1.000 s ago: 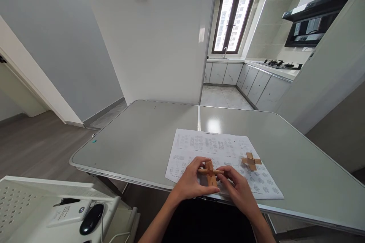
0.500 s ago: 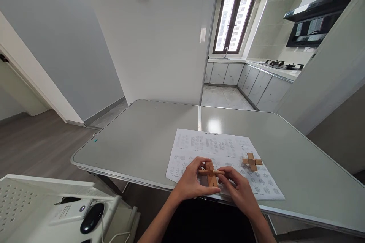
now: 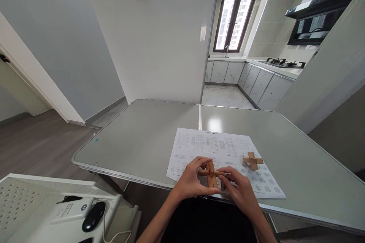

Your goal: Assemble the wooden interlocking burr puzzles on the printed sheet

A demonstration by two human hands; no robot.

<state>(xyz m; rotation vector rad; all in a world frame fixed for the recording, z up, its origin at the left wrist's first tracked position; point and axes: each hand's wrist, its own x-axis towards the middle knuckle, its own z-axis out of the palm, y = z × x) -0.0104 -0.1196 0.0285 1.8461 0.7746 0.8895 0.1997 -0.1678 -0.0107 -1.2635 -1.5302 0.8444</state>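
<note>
Over the near edge of a printed sheet [image 3: 196, 148], my left hand [image 3: 189, 180] grips a wooden burr puzzle [image 3: 211, 180], a cross of interlocking brown bars. Its thumb presses the lower end and its fingers curl over the top. My right hand [image 3: 238, 186] pinches the right end of the crosswise bar between thumb and fingers. Parts of the puzzle are hidden behind the fingers. Another cross-shaped wooden piece [image 3: 252, 160] lies on the right side of the sheet, apart from both hands.
The sheet lies on a grey-green table [image 3: 137, 136] with a seam down its middle. At lower left, a white cart [image 3: 28, 182] holds a black mouse [image 3: 94, 216], a white box [image 3: 72, 209] and a cable. A small teal bit [image 3: 96, 140] lies near the table's left edge.
The crosswise bar in the held puzzle looks slightly turned at the right hand's fingertips. Both hands keep almost the same place, and the view has shifted very slightly.
</note>
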